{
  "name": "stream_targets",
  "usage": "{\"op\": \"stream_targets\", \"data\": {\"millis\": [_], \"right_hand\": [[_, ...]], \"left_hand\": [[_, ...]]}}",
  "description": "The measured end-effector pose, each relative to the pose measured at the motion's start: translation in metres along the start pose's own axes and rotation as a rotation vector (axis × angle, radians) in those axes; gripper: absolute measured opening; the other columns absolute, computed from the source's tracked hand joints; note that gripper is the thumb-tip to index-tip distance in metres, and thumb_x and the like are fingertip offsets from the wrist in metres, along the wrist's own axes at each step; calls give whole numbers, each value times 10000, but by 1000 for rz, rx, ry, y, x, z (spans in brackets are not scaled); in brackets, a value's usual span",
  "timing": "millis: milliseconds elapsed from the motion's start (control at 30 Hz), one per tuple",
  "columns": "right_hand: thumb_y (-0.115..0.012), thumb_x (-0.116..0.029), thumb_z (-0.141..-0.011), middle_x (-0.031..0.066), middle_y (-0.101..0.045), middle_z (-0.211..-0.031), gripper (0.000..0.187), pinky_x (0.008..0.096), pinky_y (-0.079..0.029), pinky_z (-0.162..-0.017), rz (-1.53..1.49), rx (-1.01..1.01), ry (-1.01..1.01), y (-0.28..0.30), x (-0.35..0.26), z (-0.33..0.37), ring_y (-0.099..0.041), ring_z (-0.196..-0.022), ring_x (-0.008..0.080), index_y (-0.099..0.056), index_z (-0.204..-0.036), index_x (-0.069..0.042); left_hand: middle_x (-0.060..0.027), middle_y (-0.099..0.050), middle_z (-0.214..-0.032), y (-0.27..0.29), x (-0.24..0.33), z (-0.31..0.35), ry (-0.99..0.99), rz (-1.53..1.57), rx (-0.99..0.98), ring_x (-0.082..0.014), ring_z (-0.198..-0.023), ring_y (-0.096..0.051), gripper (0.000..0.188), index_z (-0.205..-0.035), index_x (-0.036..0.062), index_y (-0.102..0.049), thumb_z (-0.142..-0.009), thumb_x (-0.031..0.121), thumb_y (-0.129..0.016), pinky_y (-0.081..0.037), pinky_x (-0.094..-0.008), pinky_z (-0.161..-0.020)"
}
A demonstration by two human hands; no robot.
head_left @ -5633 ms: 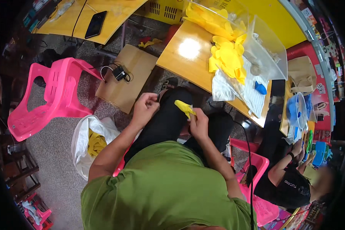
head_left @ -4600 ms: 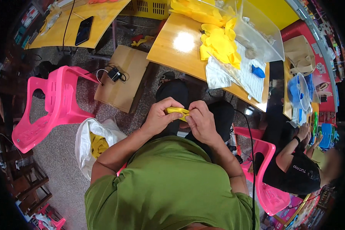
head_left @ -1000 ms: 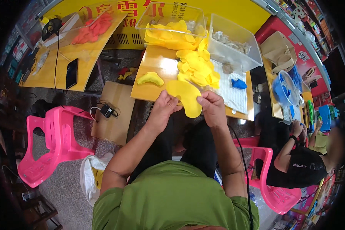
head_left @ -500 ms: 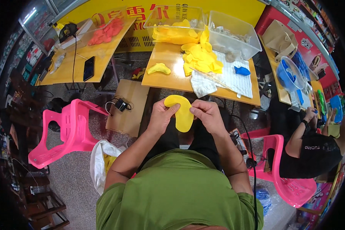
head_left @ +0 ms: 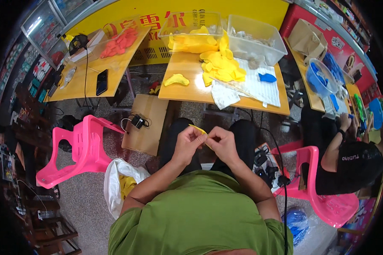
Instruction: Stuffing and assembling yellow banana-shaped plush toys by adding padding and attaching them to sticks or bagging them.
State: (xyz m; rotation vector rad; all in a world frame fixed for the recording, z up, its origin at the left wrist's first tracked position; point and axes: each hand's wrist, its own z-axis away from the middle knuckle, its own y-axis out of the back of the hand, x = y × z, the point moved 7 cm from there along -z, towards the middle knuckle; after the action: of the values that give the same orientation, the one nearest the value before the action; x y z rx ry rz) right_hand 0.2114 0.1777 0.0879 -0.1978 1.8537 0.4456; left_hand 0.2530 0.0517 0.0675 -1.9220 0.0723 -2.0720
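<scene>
Between my left hand (head_left: 188, 145) and my right hand (head_left: 224, 146) is a curved yellow cloth piece (head_left: 196, 128). It is turned edge-on, so only a thin strip of it shows. The fingertips of both hands pinch it and nearly meet, above my knees. On the table ahead (head_left: 187, 94) lies a puffed, crescent-shaped yellow piece (head_left: 176, 79). Flat yellow cloth pieces (head_left: 222, 68) are heaped to its right. A white cloth (head_left: 259, 90) with a thin stick (head_left: 233, 87) and a small blue fish-shaped piece (head_left: 267, 77) lies beside the heap.
Two clear bins (head_left: 259, 49) stand at the table's back. Pink chairs (head_left: 87, 146) flank me, with a white sack (head_left: 115, 187) at my left. A black cable (head_left: 284, 204) hangs on my right, where a co-worker in black (head_left: 349, 170) sits.
The yellow piece has turned from facing me broadly to edge-on. My hands have moved closer together and slightly lower. The co-worker's hands have shifted too.
</scene>
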Motion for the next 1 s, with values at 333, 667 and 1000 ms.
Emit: {"op": "stream_targets", "data": {"millis": [333,667,1000], "right_hand": [[-622,-47,-788,90,-509,-635,118,295,-387,-493,76,35,-11,-14,13,22,-516,-551,171,-558,-706,8],[-638,-62,-751,108,-507,-688,131,359,-422,-536,135,-91,118,-25,8,18,-536,-613,277,-514,-752,-18],[-657,-31,-750,79,-528,-746,142,275,-445,-576,102,72,56,-25,15,28,-552,-656,168,-546,-834,-7]], "left_hand": [[-52,-524,-646,10,-6,-4,-337,-727,27,-121,-587,-530,123,-746,14,-510,-704,19,-626,-426,-286,-528],[0,-542,-774,11,-54,-15,-13,-131,24,-72,-714,-517,136,-901,-1,-601,-812,-28,-502,-436,-236,-625],[-39,-554,-749,21,-41,-8,-233,-285,142,-108,-679,-536,149,-793,-21,-639,-684,-101,-576,-419,-241,-591]]}}
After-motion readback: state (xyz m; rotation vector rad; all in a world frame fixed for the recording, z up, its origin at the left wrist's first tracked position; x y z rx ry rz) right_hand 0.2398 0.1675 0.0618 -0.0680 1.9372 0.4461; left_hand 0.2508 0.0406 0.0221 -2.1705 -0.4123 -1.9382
